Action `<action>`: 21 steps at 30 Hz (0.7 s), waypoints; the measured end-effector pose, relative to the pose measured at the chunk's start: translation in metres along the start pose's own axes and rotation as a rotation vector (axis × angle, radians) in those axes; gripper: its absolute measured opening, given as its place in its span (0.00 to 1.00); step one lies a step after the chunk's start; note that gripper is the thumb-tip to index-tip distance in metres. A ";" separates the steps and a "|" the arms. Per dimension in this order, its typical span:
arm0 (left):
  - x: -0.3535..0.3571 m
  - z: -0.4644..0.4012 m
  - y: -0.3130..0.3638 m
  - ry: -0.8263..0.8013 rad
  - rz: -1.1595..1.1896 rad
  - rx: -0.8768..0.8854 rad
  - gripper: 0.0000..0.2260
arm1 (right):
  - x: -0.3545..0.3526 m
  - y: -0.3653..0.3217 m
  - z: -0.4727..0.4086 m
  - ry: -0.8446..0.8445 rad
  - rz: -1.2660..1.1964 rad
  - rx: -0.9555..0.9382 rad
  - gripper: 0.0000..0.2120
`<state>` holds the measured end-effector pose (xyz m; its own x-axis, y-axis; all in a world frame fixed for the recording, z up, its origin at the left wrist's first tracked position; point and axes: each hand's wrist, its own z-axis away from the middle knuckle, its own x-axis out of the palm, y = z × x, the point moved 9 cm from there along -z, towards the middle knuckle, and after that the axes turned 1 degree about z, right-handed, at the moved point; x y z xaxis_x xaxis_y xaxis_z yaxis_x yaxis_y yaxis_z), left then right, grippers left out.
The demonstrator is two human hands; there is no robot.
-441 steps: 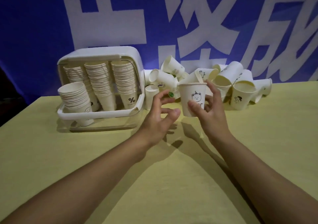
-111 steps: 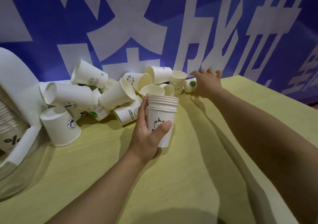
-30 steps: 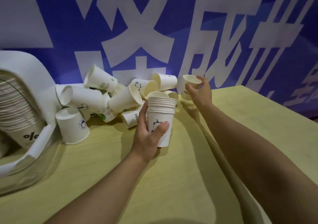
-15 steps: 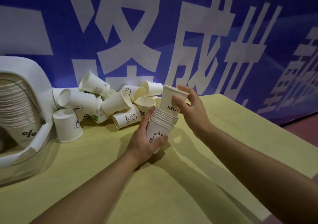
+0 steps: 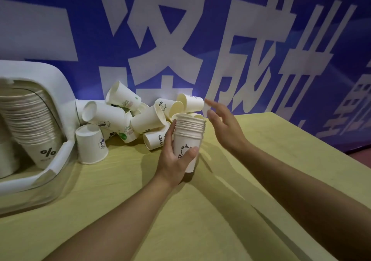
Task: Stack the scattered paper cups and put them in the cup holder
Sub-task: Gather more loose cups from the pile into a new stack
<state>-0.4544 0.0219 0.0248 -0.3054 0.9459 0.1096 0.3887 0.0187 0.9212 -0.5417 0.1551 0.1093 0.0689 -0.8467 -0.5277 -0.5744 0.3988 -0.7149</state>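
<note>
Head view: a stack of cups [image 5: 187,138] is gripped upright above the tabletop [image 5: 200,220] by the left hand [image 5: 172,160], beside scattered cups [image 5: 124,116], while the right hand [image 5: 222,124] is held open-fingered alongside.

Two bare forearms, no sleeves, watch or rings visible, reach in over the yellow table [image 5: 200,230], ending in the left hand [image 5: 172,160] and right hand [image 5: 224,124].
</note>
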 end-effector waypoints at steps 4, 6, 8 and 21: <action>-0.007 -0.005 -0.007 0.073 0.071 -0.016 0.44 | 0.006 0.012 -0.067 -0.008 0.413 -0.078 0.23; -0.007 -0.007 -0.010 0.078 0.077 -0.021 0.43 | 0.017 0.022 -0.090 -0.079 0.552 -0.115 0.24; -0.007 -0.008 -0.012 0.071 0.065 -0.018 0.42 | 0.030 0.026 -0.104 -0.138 0.665 -0.186 0.26; -0.007 -0.010 -0.016 0.055 0.043 -0.016 0.39 | 0.066 0.040 -0.138 -0.313 0.880 -0.312 0.41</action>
<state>-0.4665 0.0115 0.0132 -0.3362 0.9266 0.1686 0.3888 -0.0265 0.9209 -0.6723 0.0662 0.1090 -0.2997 -0.1423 -0.9434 -0.7102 0.6935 0.1210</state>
